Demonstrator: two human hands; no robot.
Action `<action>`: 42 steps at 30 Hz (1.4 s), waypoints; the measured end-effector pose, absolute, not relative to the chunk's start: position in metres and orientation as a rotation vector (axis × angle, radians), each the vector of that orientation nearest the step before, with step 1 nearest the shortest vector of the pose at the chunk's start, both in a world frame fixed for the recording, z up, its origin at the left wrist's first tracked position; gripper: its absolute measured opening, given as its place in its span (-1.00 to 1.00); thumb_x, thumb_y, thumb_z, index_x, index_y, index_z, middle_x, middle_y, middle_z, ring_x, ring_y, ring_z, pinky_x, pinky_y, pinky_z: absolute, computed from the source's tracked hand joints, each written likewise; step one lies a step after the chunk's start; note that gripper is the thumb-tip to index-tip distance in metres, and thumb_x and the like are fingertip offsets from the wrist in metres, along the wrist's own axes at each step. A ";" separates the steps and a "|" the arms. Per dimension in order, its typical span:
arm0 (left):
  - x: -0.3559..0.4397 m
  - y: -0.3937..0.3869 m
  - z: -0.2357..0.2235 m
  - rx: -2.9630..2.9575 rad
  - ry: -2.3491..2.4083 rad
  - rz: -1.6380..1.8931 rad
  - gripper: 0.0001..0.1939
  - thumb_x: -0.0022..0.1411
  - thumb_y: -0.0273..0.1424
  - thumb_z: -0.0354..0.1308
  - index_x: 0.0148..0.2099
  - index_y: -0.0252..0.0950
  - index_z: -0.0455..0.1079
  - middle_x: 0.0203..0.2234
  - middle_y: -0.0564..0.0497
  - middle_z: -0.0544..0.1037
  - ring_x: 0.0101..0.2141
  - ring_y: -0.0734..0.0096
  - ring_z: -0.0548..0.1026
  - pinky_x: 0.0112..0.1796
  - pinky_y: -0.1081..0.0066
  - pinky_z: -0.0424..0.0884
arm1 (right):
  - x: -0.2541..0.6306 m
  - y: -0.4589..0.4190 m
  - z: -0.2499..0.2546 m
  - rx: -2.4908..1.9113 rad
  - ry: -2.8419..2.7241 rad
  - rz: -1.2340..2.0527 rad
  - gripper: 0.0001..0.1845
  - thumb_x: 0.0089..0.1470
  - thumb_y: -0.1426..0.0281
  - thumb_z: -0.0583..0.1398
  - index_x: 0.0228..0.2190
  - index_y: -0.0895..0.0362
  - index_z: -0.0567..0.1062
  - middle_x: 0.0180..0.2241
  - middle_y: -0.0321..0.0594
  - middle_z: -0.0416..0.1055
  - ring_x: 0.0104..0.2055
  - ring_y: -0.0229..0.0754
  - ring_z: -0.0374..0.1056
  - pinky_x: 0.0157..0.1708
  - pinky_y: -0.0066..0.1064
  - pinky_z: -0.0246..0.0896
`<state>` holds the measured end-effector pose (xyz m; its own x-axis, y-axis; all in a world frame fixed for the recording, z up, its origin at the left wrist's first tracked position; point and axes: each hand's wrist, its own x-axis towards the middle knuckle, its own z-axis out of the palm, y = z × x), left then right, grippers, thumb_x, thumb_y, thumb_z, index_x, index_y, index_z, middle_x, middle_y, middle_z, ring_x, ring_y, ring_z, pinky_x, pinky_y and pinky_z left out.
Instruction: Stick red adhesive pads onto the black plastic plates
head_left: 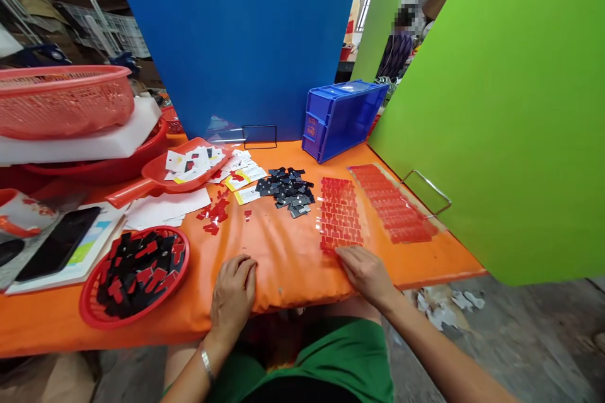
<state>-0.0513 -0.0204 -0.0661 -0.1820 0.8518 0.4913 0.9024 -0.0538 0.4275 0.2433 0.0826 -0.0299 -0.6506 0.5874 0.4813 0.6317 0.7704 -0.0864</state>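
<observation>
My right hand (pixel 365 271) is closed, its fingertips pinched at the lower edge of a sheet of red T-shaped stickers (pixel 341 211) lying on the orange table. My left hand (pixel 234 293) rests near the front edge with its fingers curled together; whatever they may hold is hidden. Ahead of both hands is a heap of small black pieces (pixel 288 189). Loose red pieces (pixel 216 213) are scattered to its left. A red basket (pixel 186 267) to the left of my left hand holds black pieces with red ones on or among them.
A second red sheet (pixel 394 204) lies beside the green panel (pixel 510 119). A blue bin (pixel 316 132) stands on its side at the back. At left are a red scoop (pixel 135 191) with paper cards, a phone (pixel 59 244) and stacked baskets (pixel 66 107). A person is beyond the panels.
</observation>
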 end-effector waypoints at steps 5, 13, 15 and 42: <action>-0.050 -0.020 -0.063 -1.970 -2.122 -1.041 -0.82 0.25 -0.44 0.00 -0.14 -0.27 0.39 -0.20 -0.09 0.44 -0.16 0.23 0.38 -0.11 0.19 0.35 | 0.241 0.069 -0.047 -0.959 -2.433 -0.038 -0.74 0.15 0.48 0.05 -0.19 0.12 0.49 -0.23 -0.11 0.51 -0.20 -0.11 0.39 -0.17 -0.22 0.35; -0.052 -0.020 -0.066 -1.968 -2.127 -1.028 -0.82 0.25 -0.43 0.00 -0.14 -0.26 0.39 -0.20 -0.09 0.44 -0.15 0.23 0.38 -0.11 0.20 0.36 | 0.258 0.106 -0.011 -1.324 -1.413 0.380 -0.81 0.07 0.31 0.13 -0.28 0.12 0.45 -0.32 -0.18 0.49 -0.27 -0.15 0.43 -0.22 -0.28 0.36; -0.052 -0.020 -0.066 -1.968 -2.118 -1.031 -0.82 0.25 -0.43 0.00 -0.15 -0.26 0.39 -0.20 -0.09 0.44 -0.15 0.23 0.38 -0.11 0.20 0.36 | 0.265 0.120 0.000 -1.283 -0.980 0.450 -0.81 0.01 0.27 0.17 -0.35 0.13 0.39 -0.39 -0.24 0.46 -0.33 -0.20 0.42 -0.28 -0.32 0.38; -0.049 -0.020 -0.058 -1.958 -2.148 -1.021 -0.82 0.23 -0.42 0.02 -0.17 -0.27 0.43 -0.22 -0.09 0.46 -0.16 0.23 0.38 -0.09 0.22 0.34 | 0.237 0.046 -0.026 -1.456 -1.637 0.999 -0.86 0.01 0.31 0.17 -0.45 0.12 0.43 -0.49 -0.25 0.39 -0.44 -0.22 0.30 -0.42 -0.40 0.24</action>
